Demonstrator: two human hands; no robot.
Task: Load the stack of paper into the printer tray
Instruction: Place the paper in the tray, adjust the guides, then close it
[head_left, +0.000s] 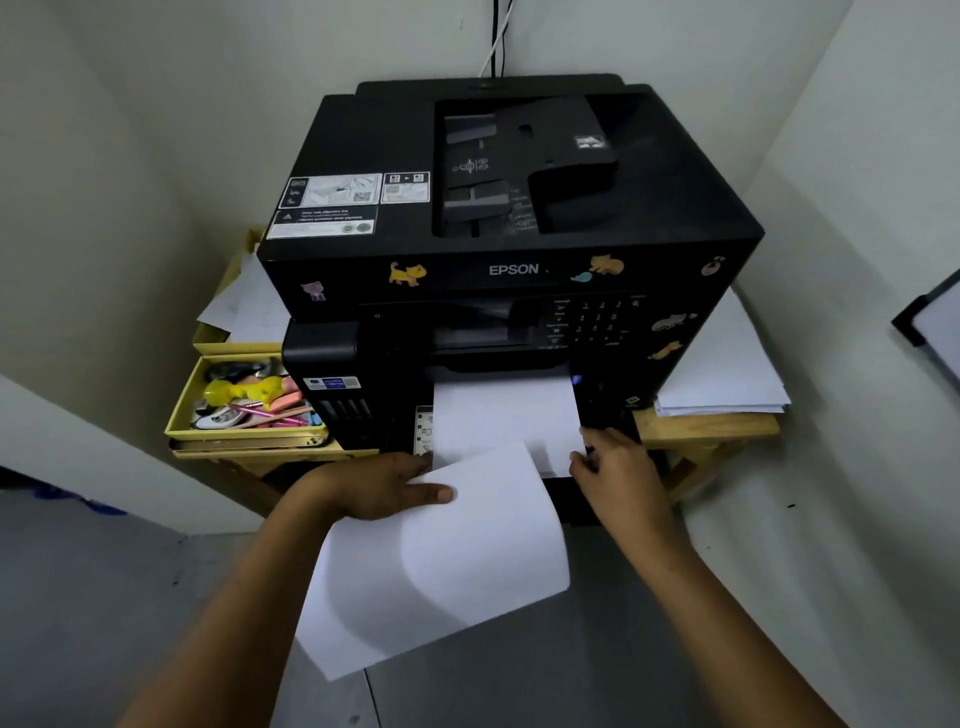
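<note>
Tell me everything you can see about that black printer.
The printer is a bulky black plastic Epson, standing on a light wooden table in a corner. Its top has a document feeder and white instruction labels; cartoon animal stickers dot the front. Below the logo sit a dark screen and keypad, and ink tanks are at the lower left. White paper lies in its pulled-out front tray. The right hand touches the tray's right side; the left hand holds a loose sheet before it.

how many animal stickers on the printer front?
7 visible: purple, yellow cat, blue whale, orange cat, one at the right corner, grey cat, orange below it. The sides are hidden.
</note>
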